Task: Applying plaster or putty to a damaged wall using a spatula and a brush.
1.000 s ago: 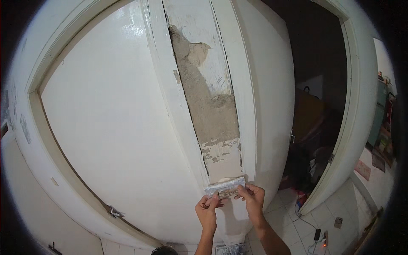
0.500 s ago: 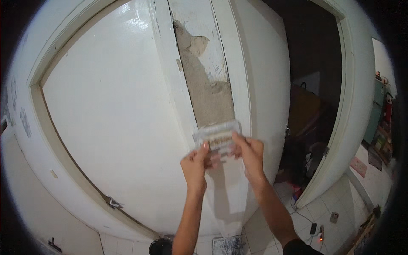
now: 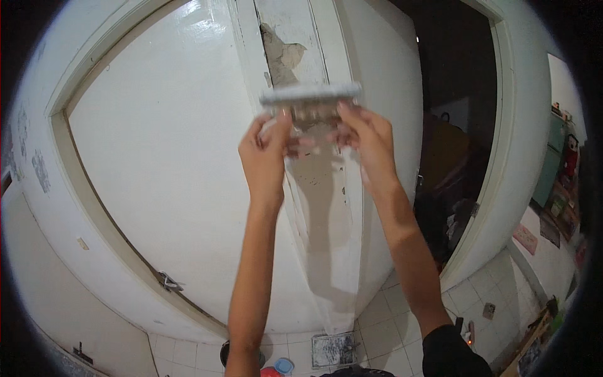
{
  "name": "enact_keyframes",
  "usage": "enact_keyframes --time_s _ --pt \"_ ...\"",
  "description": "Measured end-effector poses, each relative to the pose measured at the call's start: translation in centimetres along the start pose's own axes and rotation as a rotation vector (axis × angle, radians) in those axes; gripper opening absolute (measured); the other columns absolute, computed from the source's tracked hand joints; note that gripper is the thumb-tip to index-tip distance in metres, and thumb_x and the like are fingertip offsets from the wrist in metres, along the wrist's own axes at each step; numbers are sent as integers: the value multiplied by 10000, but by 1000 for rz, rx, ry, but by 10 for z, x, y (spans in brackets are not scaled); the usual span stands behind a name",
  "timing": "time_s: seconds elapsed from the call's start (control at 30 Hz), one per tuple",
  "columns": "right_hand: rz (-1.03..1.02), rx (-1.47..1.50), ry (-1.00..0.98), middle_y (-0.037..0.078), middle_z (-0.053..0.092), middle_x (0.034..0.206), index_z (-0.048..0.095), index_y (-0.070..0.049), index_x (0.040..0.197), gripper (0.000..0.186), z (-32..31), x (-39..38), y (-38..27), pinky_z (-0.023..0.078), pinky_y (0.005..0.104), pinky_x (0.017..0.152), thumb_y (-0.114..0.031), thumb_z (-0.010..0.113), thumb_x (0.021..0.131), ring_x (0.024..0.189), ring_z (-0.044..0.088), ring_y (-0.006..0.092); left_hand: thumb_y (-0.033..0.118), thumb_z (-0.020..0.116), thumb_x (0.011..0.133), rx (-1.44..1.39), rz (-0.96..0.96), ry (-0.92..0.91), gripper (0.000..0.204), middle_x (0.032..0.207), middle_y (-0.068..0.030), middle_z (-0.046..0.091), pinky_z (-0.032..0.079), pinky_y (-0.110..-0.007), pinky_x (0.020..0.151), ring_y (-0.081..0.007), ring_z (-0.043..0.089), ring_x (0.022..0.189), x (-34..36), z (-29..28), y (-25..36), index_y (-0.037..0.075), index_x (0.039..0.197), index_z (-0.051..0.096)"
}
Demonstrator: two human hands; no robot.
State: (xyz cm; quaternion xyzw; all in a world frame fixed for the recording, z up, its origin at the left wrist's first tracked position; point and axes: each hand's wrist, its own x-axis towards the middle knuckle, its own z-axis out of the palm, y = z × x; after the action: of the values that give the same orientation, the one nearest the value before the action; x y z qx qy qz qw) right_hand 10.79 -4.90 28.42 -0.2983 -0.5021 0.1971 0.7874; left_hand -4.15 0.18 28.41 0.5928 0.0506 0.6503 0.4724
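Observation:
My left hand (image 3: 267, 151) and my right hand (image 3: 370, 141) grip a wide flat scraper (image 3: 311, 94) from its two ends, thumbs toward me. Its long edge looks whitish-grey and lies across a narrow wall strip between two door frames; motion blurs it, and I cannot tell whether it touches. Above the scraper, the strip shows a ragged patch of bare grey-brown plaster (image 3: 282, 56) amid chipped white paint. Below, a beige surface (image 3: 314, 163) carries the shadow of my arms. The fingers behind the scraper are partly hidden.
A white door (image 3: 157, 169) with a handle (image 3: 168, 281) is at the left. To the right is a dark doorway (image 3: 461, 144). On the tiled floor are a smeared board (image 3: 333, 350), a dark bucket (image 3: 224, 354) and a small blue item (image 3: 284, 365).
Both hands have moved up the wall strip with the scraper, which now appears more edge-on. More of my forearms shows, and the blue item has come into view at the bottom.

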Motion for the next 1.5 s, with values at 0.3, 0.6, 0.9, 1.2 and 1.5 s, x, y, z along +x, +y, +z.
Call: enact_keyframes --time_s 0.3,0.6,0.9,1.2,1.5 --pt "246 -180 3 70 669 891 602 6 1057 216 -92 -166 116 483 254 613 44 560 849 757 650 128 32 581 894 41 -327 57 246 945 -134 657 539 -310 561 -227 676 753 -182 -44 -126 -65 1117 547" --pt "520 -229 89 56 676 914 622 -15 1041 161 -123 -186 178 477 265 605 -59 584 890 748 660 143 131 613 916 0 -496 117 275 940 -124 668 509 -283 561 -215 679 729 -217 -58 -195 -44 1120 556" --pt "545 -312 155 58 687 799 662 -10 937 173 -110 -164 177 457 271 584 -176 630 898 694 687 163 216 664 898 84 -510 185 243 754 -71 657 464 -251 494 -165 656 602 -193 -65 -203 -18 867 606" --pt "560 -210 263 86 667 721 655 10 834 271 -96 -133 153 429 263 569 -257 654 878 639 669 162 258 716 855 114 -572 231 312 653 -64 624 425 -234 462 -156 623 500 -149 -48 -173 -2 739 588" --pt "302 -231 242 87 650 649 669 20 760 318 -63 -44 96 431 246 473 -283 692 851 532 622 137 410 729 809 152 -407 229 511 731 -136 652 461 -266 455 -180 595 481 -64 -16 -119 -93 863 656"
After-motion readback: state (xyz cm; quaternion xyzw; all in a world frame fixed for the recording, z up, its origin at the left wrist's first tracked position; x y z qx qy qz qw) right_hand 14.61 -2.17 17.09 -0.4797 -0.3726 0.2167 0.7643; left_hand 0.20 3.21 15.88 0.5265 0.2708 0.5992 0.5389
